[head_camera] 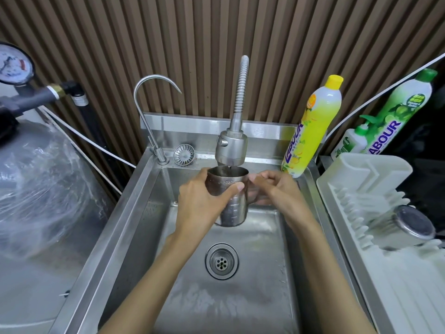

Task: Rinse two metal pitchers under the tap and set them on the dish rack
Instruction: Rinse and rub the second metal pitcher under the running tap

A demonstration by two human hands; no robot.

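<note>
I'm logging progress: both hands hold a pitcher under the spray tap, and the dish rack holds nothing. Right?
No: in the head view a second pitcher lies on the dish rack. The left hand and right hand do hold a pitcher under the spray tap.

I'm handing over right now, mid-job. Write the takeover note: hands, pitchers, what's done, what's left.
Left hand: grips the body of the metal pitcher, held upright under the spray tap, above the sink.
Right hand: fingers curled at that pitcher's handle.
Other pitcher: lies on its side on the white dish rack, right of the sink.
Done: one pitcher racked.
Left: finish rinsing this one, then set it on the rack.
</note>
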